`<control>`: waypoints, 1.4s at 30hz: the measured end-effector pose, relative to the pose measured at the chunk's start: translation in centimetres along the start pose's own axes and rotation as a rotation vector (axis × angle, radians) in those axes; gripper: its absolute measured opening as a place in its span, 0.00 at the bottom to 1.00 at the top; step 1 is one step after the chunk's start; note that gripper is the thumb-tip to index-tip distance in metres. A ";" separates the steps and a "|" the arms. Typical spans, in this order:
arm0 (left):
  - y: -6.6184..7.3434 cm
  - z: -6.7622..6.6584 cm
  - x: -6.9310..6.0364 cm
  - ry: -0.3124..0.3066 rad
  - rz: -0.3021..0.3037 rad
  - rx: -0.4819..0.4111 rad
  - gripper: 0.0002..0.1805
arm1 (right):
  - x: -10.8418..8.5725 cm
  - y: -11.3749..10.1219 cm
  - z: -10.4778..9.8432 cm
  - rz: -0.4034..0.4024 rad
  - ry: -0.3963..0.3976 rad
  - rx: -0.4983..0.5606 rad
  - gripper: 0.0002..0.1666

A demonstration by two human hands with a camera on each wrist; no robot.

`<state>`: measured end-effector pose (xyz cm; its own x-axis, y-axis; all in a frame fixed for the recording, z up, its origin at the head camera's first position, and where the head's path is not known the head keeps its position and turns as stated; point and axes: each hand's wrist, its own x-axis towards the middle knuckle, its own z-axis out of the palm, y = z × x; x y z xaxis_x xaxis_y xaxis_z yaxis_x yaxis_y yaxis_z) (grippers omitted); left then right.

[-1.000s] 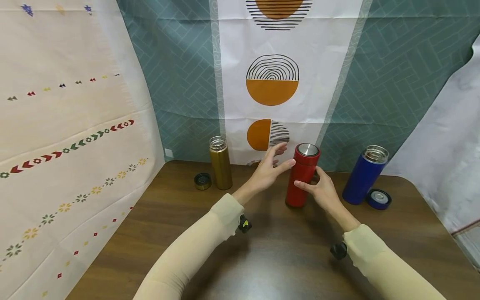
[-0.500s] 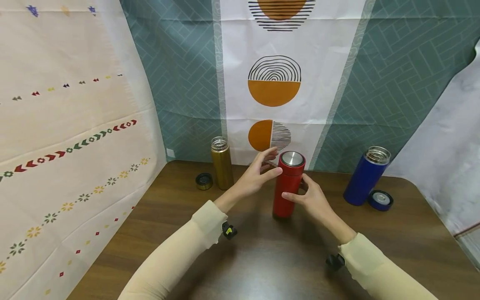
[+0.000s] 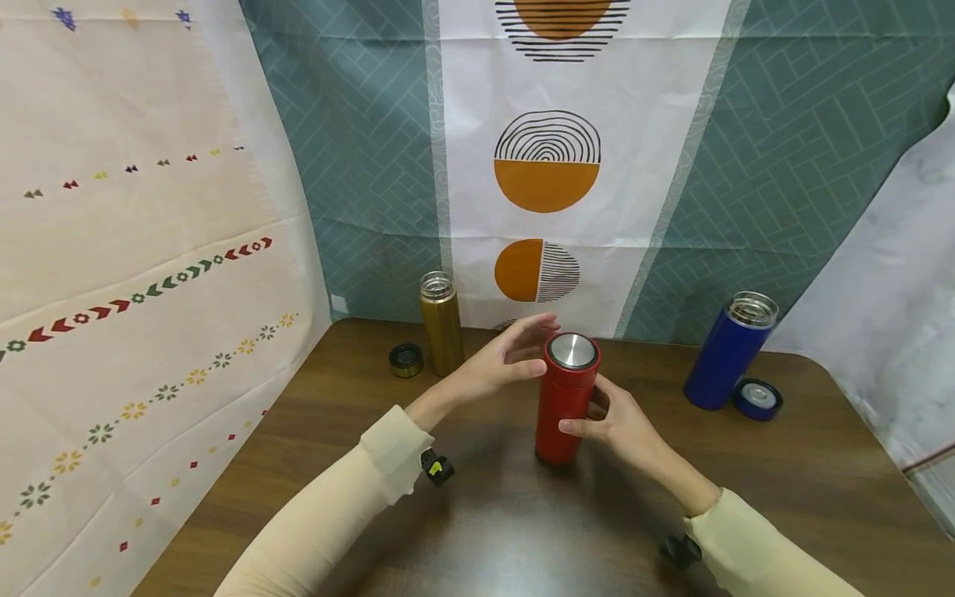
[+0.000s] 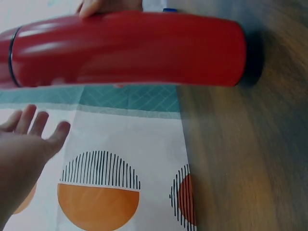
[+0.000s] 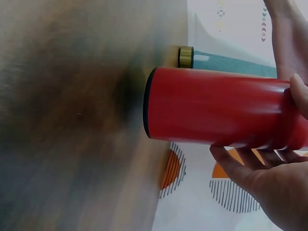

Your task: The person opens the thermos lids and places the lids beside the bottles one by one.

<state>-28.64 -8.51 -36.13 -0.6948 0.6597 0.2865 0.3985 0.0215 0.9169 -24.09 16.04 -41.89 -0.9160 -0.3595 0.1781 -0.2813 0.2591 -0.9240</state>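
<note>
A red thermos bottle (image 3: 565, 414) with a steel-topped lid (image 3: 574, 351) stands nearly upright in front of me; whether its base touches the table cannot be told. My right hand (image 3: 630, 427) grips its body from the right, thumb across the near side. On the other side my left hand (image 3: 496, 361) is held near the lid, fingers extended and thumb apart. The left wrist view shows a gap between the left hand (image 4: 26, 149) and the red bottle (image 4: 130, 50).
At the back left a gold bottle (image 3: 442, 332) stands uncapped beside its lid (image 3: 406, 361). A blue bottle (image 3: 724, 361), also uncapped, stands at the right with its lid (image 3: 757, 399) close by. Behind the wooden table (image 3: 507, 531) hangs a patterned cloth (image 3: 358, 166).
The red bottle has come toward me and a little to the left in my right hand. My left hand has moved along with it, staying near the lid.
</note>
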 end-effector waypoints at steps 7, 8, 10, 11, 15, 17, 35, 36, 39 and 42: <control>-0.2 -0.1 -0.2 -0.098 -0.012 -0.034 0.59 | -0.8 0.5 0.0 -0.001 -0.046 -0.018 0.44; -0.2 -0.1 -0.2 -0.109 -0.014 -0.040 0.58 | -0.9 0.6 0.0 0.003 -0.051 -0.021 0.44; -0.3 0.0 -0.3 -0.126 -0.027 -0.049 0.58 | -1.1 0.7 0.0 0.010 -0.061 -0.024 0.44; -0.4 0.1 -0.3 -0.137 -0.033 -0.055 0.57 | -1.1 0.7 0.0 0.009 -0.066 -0.022 0.44; -0.6 0.3 -0.3 -0.184 -0.059 -0.083 0.55 | -1.1 0.9 -0.1 -0.007 -0.099 0.002 0.43; -0.5 0.4 -0.2 -0.207 -0.058 -0.097 0.53 | -1.0 1.1 -0.2 -0.024 -0.117 0.013 0.42; -0.6 0.3 1.3 -0.247 -0.070 -0.083 0.33 | -0.7 2.0 -0.4 -0.042 -0.160 0.005 0.40; -0.6 0.3 1.3 -0.237 -0.068 -0.066 0.33 | -0.7 2.1 -0.4 -0.041 -0.154 -0.002 0.40; -0.6 0.5 1.1 -0.204 -0.063 -0.031 0.33 | -0.8 2.2 -0.2 -0.041 -0.140 -0.020 0.41; -0.5 0.7 0.8 -0.174 -0.057 -0.027 0.34 | -0.9 2.3 0.0 -0.050 -0.127 -0.033 0.41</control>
<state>-28.96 -7.44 -36.62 -0.6008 0.7780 0.1836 0.3437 0.0440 0.9381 -23.92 16.98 -44.19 -0.8574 -0.4830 0.1775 -0.3371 0.2666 -0.9029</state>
